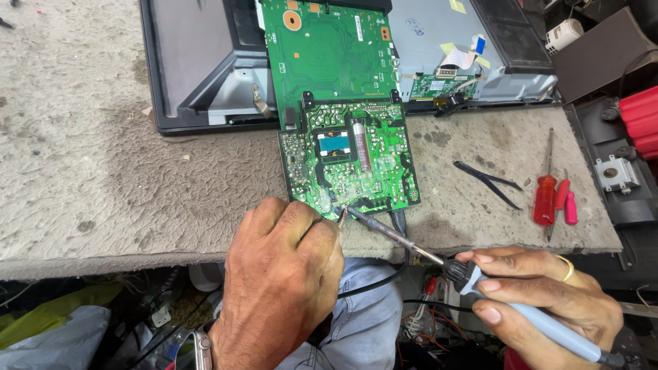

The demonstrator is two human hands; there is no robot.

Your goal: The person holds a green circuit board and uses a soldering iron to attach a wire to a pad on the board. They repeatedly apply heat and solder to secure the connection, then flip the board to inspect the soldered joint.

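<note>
The soldering iron (pixel 480 288) is gripped by the right hand (pixel 548 294), tip on the circuit board's (pixel 349 154) near edge; the left hand (pixel 284 274) pinches solder wire (pixel 341 218) there. Light, stiff, fragile; best held by its edges

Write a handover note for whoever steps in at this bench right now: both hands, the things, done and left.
Right hand: grip shut on the soldering iron, tip at the near edge of the green circuit board.
Left hand: pinching a thin wire at the same spot.
Board lies on the grey bench; tweezers and screwdrivers to its right.
Done: cannot tell. Left: the joint under the tip.
</note>
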